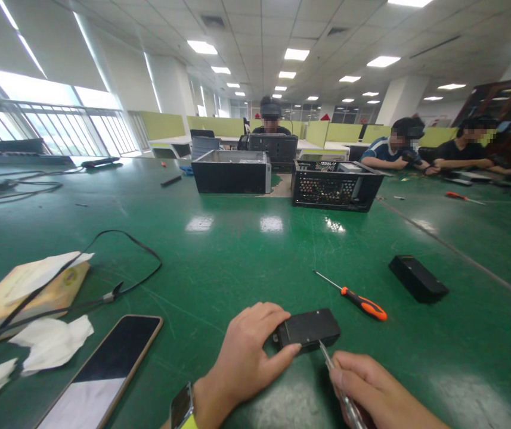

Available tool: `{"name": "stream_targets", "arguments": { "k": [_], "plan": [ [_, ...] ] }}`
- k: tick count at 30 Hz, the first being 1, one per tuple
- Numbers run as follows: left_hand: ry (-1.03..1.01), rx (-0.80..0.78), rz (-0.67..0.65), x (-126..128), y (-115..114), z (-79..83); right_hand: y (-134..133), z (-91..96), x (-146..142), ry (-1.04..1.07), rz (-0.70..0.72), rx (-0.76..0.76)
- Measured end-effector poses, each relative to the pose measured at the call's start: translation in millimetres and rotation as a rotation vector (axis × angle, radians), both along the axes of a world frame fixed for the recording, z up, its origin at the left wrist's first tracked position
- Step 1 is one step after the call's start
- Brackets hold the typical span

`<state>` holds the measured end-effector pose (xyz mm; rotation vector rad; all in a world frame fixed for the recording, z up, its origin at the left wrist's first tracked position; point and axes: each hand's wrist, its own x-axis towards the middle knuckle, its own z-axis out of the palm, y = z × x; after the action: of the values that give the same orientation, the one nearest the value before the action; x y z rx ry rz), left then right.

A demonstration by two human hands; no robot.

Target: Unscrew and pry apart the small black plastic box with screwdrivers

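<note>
A small black rectangular box lies on the green tabletop in front of me. My left hand grips its left end, thumb along the near side and fingers over the far side. In my right hand is a slim silver pointed tool; its exact kind is unclear. The tip touches the box's near edge, right of my left thumb. Beyond the box, a screwdriver with an orange and black handle rests on the table. A second black box sits farther right.
At left are a phone, crumpled tissues, a tissue pack and a looped black cable. Two open computer cases stand across the table. Several people sit at the far side, near another orange screwdriver.
</note>
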<state>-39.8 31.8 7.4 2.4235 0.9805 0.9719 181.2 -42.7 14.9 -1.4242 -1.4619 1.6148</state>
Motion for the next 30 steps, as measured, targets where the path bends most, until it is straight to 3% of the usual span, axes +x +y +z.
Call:
{"name": "stream_targets", "arguments": {
  "k": [4,13,19,26,30],
  "plan": [
    [-0.006,-0.01,-0.017,2,-2,1.3,3,6.4,-6,0.035,0.001,-0.04],
    [-0.006,-0.042,0.004,4,-2,2.6,6,-7.4,-1,-0.051,0.056,-0.031],
    [-0.025,-0.004,0.021,4,-3,1.7,9,1.1,-1,-0.25,0.111,-0.025],
    [-0.057,-0.042,0.015,3,-2,3.0,4,22.4,14,-0.416,0.308,-0.192],
    [-0.024,-0.081,0.018,3,-1,4.3,6,20.4,22,-0.568,0.287,-0.097]
  ]
}}
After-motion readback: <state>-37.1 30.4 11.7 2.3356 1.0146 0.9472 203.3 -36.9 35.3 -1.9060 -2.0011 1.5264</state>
